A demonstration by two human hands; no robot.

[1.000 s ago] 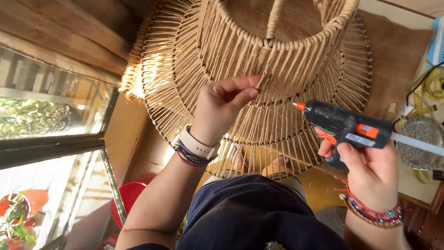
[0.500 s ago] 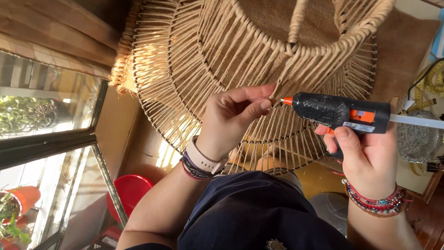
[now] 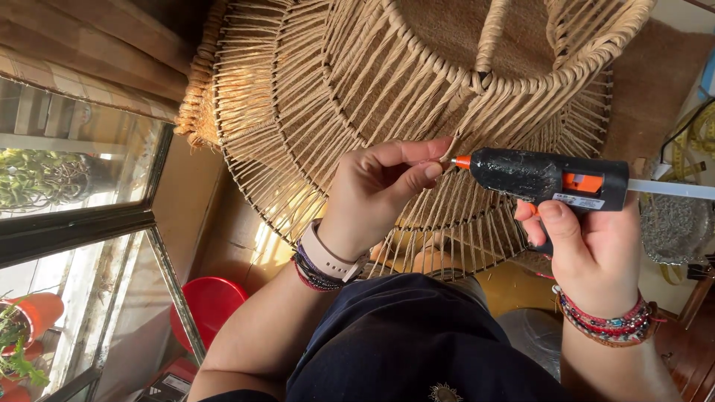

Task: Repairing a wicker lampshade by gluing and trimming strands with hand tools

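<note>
A large woven frame of jute cord on wire rings (image 3: 357, 82) fills the upper middle of the head view. My left hand (image 3: 380, 190) pinches a strand of cord at the frame's ring between thumb and forefinger. My right hand (image 3: 588, 249) grips a black glue gun (image 3: 547, 177) with an orange tip, a finger on its trigger. The tip points left and nearly touches the pinched strand. A clear glue stick (image 3: 670, 188) sticks out of the gun's back.
A window frame (image 3: 82, 231) runs along the left, with an orange plant pot (image 3: 33, 313) outside. A red round stool or tub (image 3: 212, 305) stands on the floor below. A glass dish (image 3: 674, 227) and yellow cord (image 3: 693, 141) lie at the right edge.
The glue gun has moved left toward my left hand, its tip now at the pinched strand. My left fingers have shifted along the ring, and the view has tilted slightly.
</note>
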